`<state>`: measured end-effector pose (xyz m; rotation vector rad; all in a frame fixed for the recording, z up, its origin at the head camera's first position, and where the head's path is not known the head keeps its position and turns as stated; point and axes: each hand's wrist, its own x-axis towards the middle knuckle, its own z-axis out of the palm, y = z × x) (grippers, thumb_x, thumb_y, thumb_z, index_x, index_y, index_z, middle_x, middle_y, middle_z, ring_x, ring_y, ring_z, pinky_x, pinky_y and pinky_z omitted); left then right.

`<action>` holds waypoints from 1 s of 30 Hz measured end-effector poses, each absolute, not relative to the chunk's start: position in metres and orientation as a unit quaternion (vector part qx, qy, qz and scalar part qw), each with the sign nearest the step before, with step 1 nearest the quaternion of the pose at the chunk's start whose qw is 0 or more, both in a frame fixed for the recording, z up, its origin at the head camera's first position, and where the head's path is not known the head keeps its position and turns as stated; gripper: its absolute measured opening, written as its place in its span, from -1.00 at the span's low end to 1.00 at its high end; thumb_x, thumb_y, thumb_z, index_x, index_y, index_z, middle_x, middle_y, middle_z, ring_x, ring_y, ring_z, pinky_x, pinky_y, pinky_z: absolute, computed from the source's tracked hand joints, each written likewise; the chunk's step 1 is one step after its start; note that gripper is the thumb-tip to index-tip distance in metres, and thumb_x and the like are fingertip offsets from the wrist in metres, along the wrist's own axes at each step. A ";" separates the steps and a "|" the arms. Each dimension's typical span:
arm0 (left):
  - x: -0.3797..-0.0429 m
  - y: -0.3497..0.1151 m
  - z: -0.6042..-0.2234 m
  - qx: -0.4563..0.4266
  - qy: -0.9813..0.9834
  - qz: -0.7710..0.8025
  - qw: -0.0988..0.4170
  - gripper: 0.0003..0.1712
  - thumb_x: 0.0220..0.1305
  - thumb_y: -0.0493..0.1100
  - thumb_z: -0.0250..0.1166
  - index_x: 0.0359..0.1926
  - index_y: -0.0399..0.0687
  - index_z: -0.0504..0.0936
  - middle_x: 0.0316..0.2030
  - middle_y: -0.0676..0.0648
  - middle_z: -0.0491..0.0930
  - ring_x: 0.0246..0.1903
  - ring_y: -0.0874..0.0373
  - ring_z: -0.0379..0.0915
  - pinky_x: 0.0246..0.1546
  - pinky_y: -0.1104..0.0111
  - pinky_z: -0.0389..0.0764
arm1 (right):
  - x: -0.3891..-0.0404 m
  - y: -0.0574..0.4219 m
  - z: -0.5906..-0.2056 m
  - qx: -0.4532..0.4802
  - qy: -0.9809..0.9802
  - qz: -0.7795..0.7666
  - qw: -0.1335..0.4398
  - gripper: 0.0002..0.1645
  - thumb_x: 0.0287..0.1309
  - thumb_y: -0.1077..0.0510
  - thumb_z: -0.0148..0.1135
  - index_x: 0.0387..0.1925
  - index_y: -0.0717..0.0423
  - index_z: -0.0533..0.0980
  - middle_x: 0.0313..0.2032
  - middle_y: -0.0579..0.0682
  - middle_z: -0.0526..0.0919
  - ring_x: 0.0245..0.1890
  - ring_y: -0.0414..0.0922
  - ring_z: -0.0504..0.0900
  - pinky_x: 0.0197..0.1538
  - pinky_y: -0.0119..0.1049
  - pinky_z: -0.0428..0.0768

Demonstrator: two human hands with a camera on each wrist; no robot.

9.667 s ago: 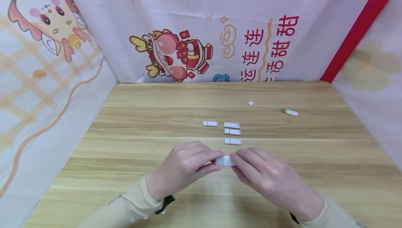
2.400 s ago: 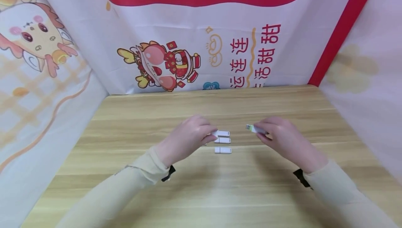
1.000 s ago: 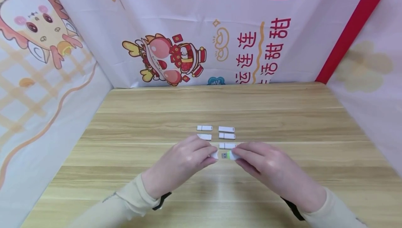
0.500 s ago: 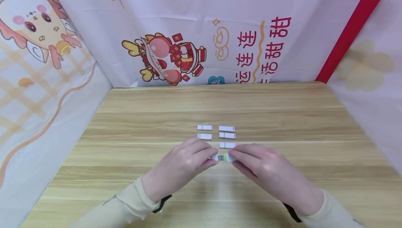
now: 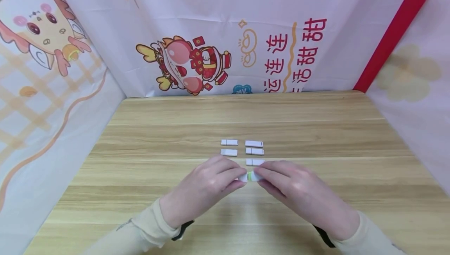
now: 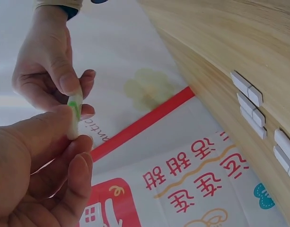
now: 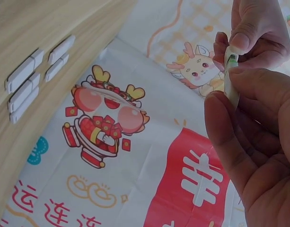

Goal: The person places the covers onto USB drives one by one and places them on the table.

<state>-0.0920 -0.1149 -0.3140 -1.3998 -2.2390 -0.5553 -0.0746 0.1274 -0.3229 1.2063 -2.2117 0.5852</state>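
Above the near middle of the table, both hands meet at a white USB flash drive (image 5: 257,176) with a green band. My right hand (image 5: 299,192) pinches its body between thumb and fingers. With thumb and fingertips my left hand (image 5: 207,186) pinches the white cap (image 5: 243,177) over the plug end. In the head view the green band shows between cap and body, and the metal plug is hidden; a sliver of dark plug shows beside the cap (image 7: 228,52) in the right wrist view. Fingers cover much of both pieces.
Just beyond the hands, several white flash drives lie in two columns: a left one with a front drive (image 5: 229,152) and a back drive (image 5: 229,142), and a right one including a drive (image 5: 254,151). A printed cloth (image 5: 197,9) hangs behind the wooden table (image 5: 175,122).
The flash drive and cap, earlier lying apart at the back right, were picked up and brought together; the plug went into the cap. The drive held before now lies in the left column.
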 end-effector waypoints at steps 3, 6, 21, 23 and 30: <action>-0.092 -0.115 -0.315 -0.507 -0.809 -0.203 0.217 -0.74 0.11 -0.24 0.51 -0.15 -0.16 0.73 -0.22 0.00 0.66 -0.19 0.19 0.52 -0.12 0.54 0.56 | -0.076 0.125 -0.323 0.455 -0.812 0.219 0.292 -0.48 0.52 -0.04 -0.13 -0.07 0.23 0.66 -0.16 0.01 0.70 -0.21 -0.12 0.71 -0.18 -0.25 0.68; -0.093 -0.115 -0.315 -0.505 -0.811 -0.205 0.211 -0.74 0.12 -0.25 0.50 -0.14 -0.17 0.74 -0.21 0.00 0.66 -0.18 0.18 0.53 -0.10 0.53 0.56 | -0.077 0.123 -0.323 0.461 -0.804 0.219 0.304 -0.50 0.52 -0.01 -0.12 -0.08 0.24 0.65 -0.17 0.02 0.69 -0.24 -0.11 0.71 -0.20 -0.26 0.68; -0.098 -0.118 -0.324 -0.508 -0.807 -0.195 0.229 -0.80 0.11 -0.31 0.47 -0.20 -0.25 0.73 -0.26 -0.04 0.66 -0.21 0.15 0.55 -0.10 0.52 0.57 | -0.081 0.109 -0.335 0.458 -0.819 0.207 0.277 -0.63 0.44 0.05 0.06 -0.11 0.25 0.66 -0.19 0.02 0.70 -0.21 -0.10 0.71 -0.14 -0.29 0.68; -0.100 -0.119 -0.327 -0.509 -0.806 -0.195 0.229 -0.82 0.12 -0.33 0.46 -0.21 -0.25 0.72 -0.26 -0.05 0.66 -0.22 0.16 0.56 -0.11 0.52 0.57 | -0.082 0.107 -0.338 0.458 -0.818 0.206 0.280 -0.67 0.42 0.09 0.12 -0.13 0.26 0.66 -0.20 0.03 0.70 -0.21 -0.09 0.72 -0.14 -0.30 0.67; -0.106 -0.123 -0.340 -0.514 -0.805 -0.196 0.224 -0.85 0.10 -0.37 0.46 -0.27 -0.25 0.71 -0.30 -0.04 0.66 -0.27 0.18 0.55 -0.15 0.53 0.57 | -0.086 0.100 -0.347 0.461 -0.821 0.209 0.265 -0.80 0.14 0.27 0.43 -0.19 0.29 0.66 -0.25 0.04 0.71 -0.27 -0.10 0.72 -0.19 -0.33 0.68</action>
